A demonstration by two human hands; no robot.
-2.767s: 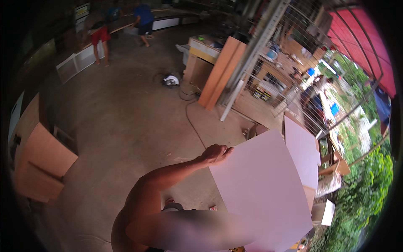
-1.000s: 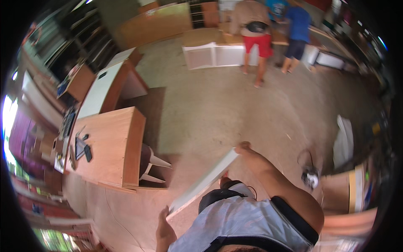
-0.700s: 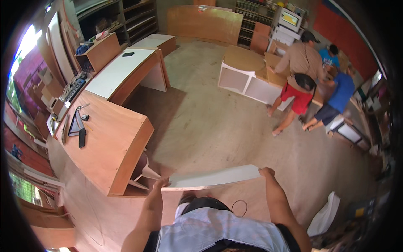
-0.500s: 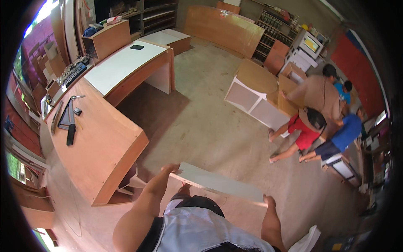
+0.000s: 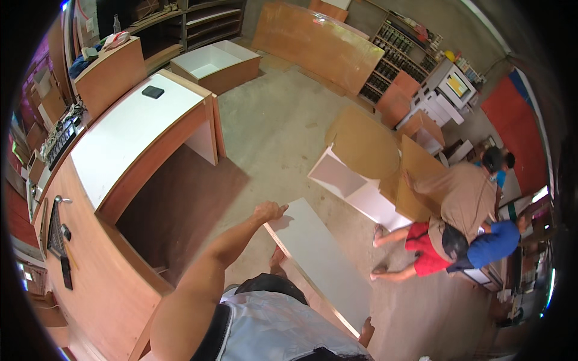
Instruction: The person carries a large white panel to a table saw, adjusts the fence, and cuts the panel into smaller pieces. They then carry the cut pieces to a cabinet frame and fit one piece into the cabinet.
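Observation:
A long white board [image 5: 328, 256] with a pale, bare wood edge is held in front of my body, slanting from upper left to lower right. My left hand [image 5: 270, 212] grips its far end, thumb lying over the corner. At the near end, my right hand [image 5: 366, 331] is closed around the other corner, with part of it cut off by the board and my body. To my left stands a wooden workbench [image 5: 114, 295] with a white-topped section [image 5: 135, 129]. A folding square tool [image 5: 59, 240] lies on the bench, and a black phone-like object [image 5: 153, 92] rests on the white top.
Ahead to the right is a white cabinet carcass [image 5: 343, 174] with brown panels. A person in red shorts [image 5: 424, 246] bends beside it, near another in a blue shirt [image 5: 494, 243]. A white-lined wooden box [image 5: 217, 63] and a large leaning panel [image 5: 313, 42] are farther back.
My view has turned and come closer to the cabinet. The board has swung from nearly crosswise to a steeper slant, my left hand farther forward. Both hands keep hold of it.

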